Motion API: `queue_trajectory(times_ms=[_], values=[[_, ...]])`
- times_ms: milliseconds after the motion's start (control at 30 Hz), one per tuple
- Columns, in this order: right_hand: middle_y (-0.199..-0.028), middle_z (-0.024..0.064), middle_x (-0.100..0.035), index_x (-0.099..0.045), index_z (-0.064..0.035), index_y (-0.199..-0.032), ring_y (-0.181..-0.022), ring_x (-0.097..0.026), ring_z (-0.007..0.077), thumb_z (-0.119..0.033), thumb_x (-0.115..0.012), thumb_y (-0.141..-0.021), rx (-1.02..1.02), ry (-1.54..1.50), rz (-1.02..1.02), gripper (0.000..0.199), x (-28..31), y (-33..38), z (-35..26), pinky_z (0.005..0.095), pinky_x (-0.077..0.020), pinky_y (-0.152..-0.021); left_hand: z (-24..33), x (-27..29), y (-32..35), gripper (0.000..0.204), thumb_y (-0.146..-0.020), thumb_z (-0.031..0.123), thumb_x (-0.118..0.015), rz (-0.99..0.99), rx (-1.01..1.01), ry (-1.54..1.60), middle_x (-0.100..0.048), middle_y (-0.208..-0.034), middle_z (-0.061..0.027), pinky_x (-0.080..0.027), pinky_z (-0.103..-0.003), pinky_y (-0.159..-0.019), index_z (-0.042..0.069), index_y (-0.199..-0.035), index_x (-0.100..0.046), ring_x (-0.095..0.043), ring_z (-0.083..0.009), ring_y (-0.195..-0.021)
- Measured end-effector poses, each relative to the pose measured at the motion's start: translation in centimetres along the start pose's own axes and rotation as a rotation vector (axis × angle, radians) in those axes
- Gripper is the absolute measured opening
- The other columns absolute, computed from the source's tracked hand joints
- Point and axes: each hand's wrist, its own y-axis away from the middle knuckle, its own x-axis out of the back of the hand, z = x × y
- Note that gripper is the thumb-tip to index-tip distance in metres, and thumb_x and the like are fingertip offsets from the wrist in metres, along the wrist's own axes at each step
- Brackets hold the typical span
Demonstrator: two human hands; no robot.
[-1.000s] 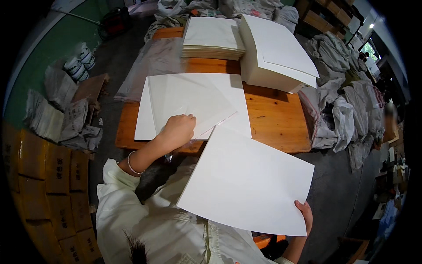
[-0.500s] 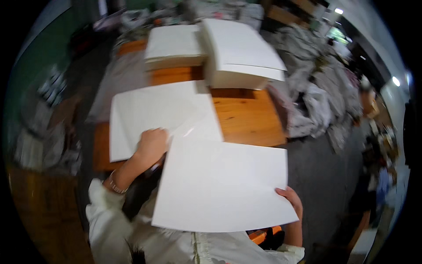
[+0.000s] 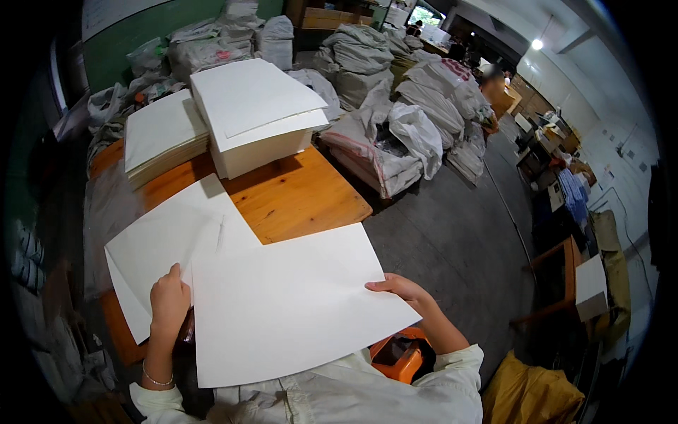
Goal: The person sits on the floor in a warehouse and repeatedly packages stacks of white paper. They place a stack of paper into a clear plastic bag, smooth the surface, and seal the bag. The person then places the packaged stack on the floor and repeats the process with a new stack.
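A large blank white sheet of paper or thin card (image 3: 296, 304) is held in front of me, tilted and slightly bowed. My right hand (image 3: 395, 286) grips its right edge, thumb on top and fingers underneath. At its left edge my left hand (image 3: 171, 300) is closed with the thumb up; what it pinches there I cannot make out. Beneath and beyond lies another white sheet (image 3: 134, 247) on the wooden table, partly covered by the held one, with a faint translucent crease or film across it near my left hand.
On the wooden table (image 3: 304, 198) stand a tall stack of white sheets (image 3: 258, 99) and a lower stack (image 3: 162, 131). Large grey-white sacks (image 3: 424, 106) crowd the floor beyond. An orange object (image 3: 402, 357) sits by my right forearm; a yellow sack (image 3: 530, 392) lies at lower right.
The view has swung to the right, so the table and stacks appear farther left. Both hands stay at the sheet's sides, and my left hand now appears closer to its left edge.
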Motion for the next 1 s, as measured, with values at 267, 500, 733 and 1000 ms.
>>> queue_trajectory(times_ms=[267,500,733,1000], values=[[-0.119,0.0191,-0.057,-0.041,0.0075,-0.130,-0.102,-0.062,0.0227,-0.014,-0.062,-0.089,0.127,0.080,-0.057,0.051,-0.4,-2.9,1.4,0.0338,-0.0538,-0.086,-0.5,1.5,0.4,0.026,-0.078,-0.004,-0.053,-0.042,-0.003,0.306,-0.063,-0.086,-0.0266,-0.051,-0.040,-0.072,-0.008,-0.102,-0.061,-0.064,-0.0387,-0.079],[-0.123,0.0180,-0.056,-0.043,0.0066,-0.131,-0.106,-0.060,0.0218,-0.022,-0.057,-0.093,0.203,0.148,-0.014,0.050,-2.5,-4.9,3.2,0.0321,-0.0514,-0.087,-1.1,2.3,1.9,0.025,-0.079,-0.002,-0.056,-0.081,0.035,0.285,-0.063,-0.097,-0.0260,-0.050,-0.040,-0.077,-0.008,-0.102,-0.061,-0.063,-0.0385,-0.086],[-0.114,0.0156,-0.061,-0.049,0.0032,-0.125,-0.099,-0.062,0.0197,-0.024,-0.059,-0.092,0.212,0.151,0.065,0.044,-3.6,-3.4,4.2,0.0305,-0.0529,-0.081,-2.2,1.4,6.1,0.021,-0.079,0.001,-0.058,0.099,0.067,-0.010,-0.064,-0.095,-0.0231,-0.051,-0.041,-0.076,-0.004,-0.099,-0.064,-0.063,-0.0365,-0.084],[-0.103,0.0197,-0.062,-0.048,0.0087,-0.120,-0.089,-0.065,0.0223,-0.021,-0.062,-0.088,0.298,0.177,0.162,0.046,-4.2,-2.3,5.1,0.0325,-0.0552,-0.074,-1.5,3.1,6.7,0.012,-0.080,0.010,-0.059,0.094,0.073,-0.106,-0.061,-0.072,-0.0143,-0.049,-0.042,-0.061,0.003,-0.070,-0.060,-0.061,-0.0330,-0.067]])
